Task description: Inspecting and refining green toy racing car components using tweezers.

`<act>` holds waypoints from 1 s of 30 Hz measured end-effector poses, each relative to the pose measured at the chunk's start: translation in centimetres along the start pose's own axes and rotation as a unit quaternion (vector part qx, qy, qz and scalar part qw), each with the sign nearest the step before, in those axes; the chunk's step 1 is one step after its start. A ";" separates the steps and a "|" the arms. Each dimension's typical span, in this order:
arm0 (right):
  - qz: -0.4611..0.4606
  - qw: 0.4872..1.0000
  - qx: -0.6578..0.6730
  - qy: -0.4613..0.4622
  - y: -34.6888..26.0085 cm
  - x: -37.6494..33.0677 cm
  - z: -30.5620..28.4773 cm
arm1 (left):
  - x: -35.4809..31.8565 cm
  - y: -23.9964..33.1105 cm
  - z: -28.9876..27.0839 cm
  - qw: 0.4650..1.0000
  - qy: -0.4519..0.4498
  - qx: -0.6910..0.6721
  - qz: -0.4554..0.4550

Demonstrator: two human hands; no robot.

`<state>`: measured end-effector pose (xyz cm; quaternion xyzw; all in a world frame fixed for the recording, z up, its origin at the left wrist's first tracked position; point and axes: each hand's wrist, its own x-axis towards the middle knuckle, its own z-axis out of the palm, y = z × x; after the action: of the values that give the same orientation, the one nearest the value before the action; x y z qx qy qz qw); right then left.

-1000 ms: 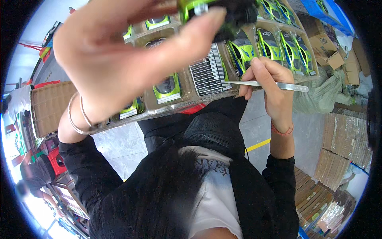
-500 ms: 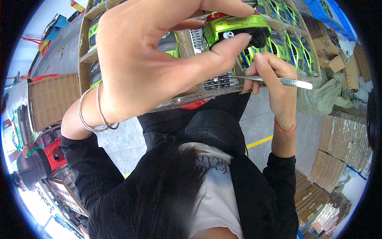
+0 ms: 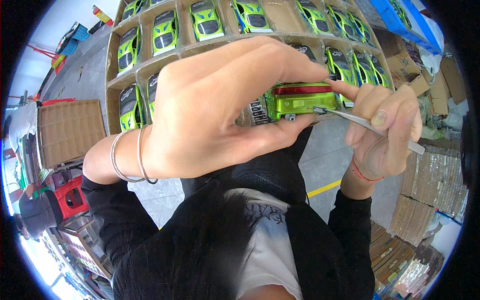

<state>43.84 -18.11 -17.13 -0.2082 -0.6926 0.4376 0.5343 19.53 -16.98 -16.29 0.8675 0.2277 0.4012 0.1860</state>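
My left hand (image 3: 215, 107) grips a green toy car (image 3: 300, 102) between thumb and fingers, its end with a red strip turned toward me. My right hand (image 3: 387, 125) is closed around silver tweezers (image 3: 357, 120), pointing left. A small dark piece sits at the tweezers' tip, against the car's right lower corner; its exact kind is too small to tell. A right-hand finger also reaches the car's upper right edge. Under the car, partly hidden by my left hand, lies a black-and-white sheet of small labels (image 3: 259, 112).
A divided cardboard tray (image 3: 172, 56) with several green toy cars (image 3: 206, 21) spreads beyond my hands. Cardboard boxes (image 3: 405, 62) and a blue crate (image 3: 400, 20) stand at right. Stacked cardboard (image 3: 430, 175) rises lower right. A red stool (image 3: 72, 199) stands left.
The car has come down toward me and tilted so its red-striped end shows more fully. The tweezers have moved from the label sheet to the car, a dark piece now at their tip.
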 end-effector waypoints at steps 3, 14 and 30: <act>-0.004 0.999 -0.036 0.013 -0.1 0.2 0.4 | 0.0 0.4 0.0 1.000 0.013 -0.005 -0.012; 0.006 0.998 -0.051 0.040 -0.5 0.1 1.5 | -0.3 0.7 -0.3 1.000 0.020 -0.012 -0.014; -0.006 0.996 -0.079 0.035 -0.5 0.2 1.8 | -0.6 0.7 -0.3 1.000 0.028 0.004 -0.009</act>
<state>42.24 -18.91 -16.70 -0.2610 -0.7071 0.3710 0.5425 19.10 -17.86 -16.14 0.8544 0.2423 0.4228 0.1801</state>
